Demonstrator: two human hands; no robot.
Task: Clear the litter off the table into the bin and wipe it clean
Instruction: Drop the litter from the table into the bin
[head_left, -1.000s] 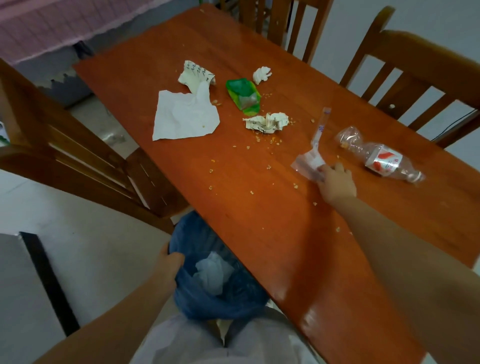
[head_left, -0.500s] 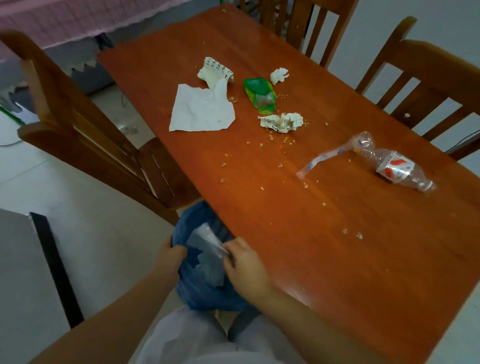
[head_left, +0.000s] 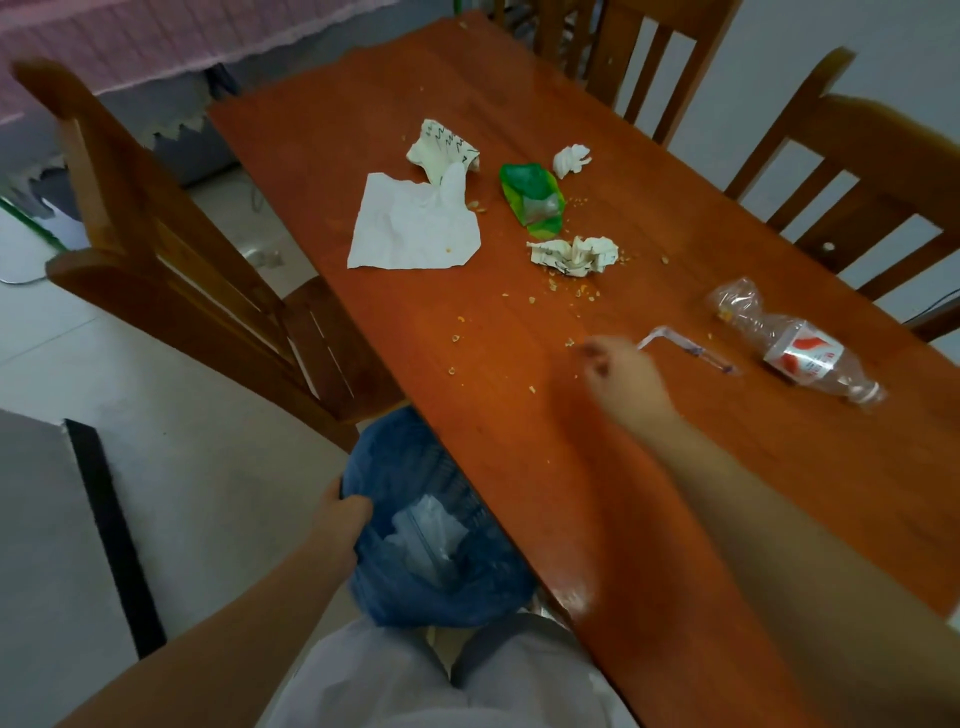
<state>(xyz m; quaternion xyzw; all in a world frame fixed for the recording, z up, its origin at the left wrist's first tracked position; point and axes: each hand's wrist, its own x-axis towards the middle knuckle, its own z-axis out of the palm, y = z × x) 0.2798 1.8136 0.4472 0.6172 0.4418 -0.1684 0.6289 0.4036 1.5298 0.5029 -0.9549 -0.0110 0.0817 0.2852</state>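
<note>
Your right hand (head_left: 621, 376) has come back from the bin (head_left: 441, 545) to the table (head_left: 779, 493). Half a second ago it hung over the bin mouth, letting go of a clear wrapper; now that wrapper lies inside on the pale scraps, and your hand is over the tabletop again, carrying nothing. Its fingers are loosely curled and blurred, so how wide they stand you cannot tell exactly.

The strip (head_left: 685, 351), a thin bent clear sleeve, lies just beyond your right fingers, apart from them. It has turned since the earlier frame. Just past its far end lies the crushed bottle (head_left: 800, 353) on its side.

Further out from the right hand, toward the far left, sit the crumpled paper (head_left: 574, 257), the green wrapper (head_left: 532, 200), a small wad (head_left: 571, 160), the flat tissue (head_left: 413, 226) and the scribbled ball (head_left: 444, 150) touching its far edge. Crumbs (head_left: 566, 288) lie scattered between these and your hand.

Your left hand (head_left: 340, 517) grips the near rim of the bin, holding it against the table edge beside your knees; it has kept that hold throughout.

One piece is binned, so the clearing is early on. The strip looks like your next pick, and wiping cannot start until the litter is gone.

Chairs (head_left: 171, 249) flank the table.
</note>
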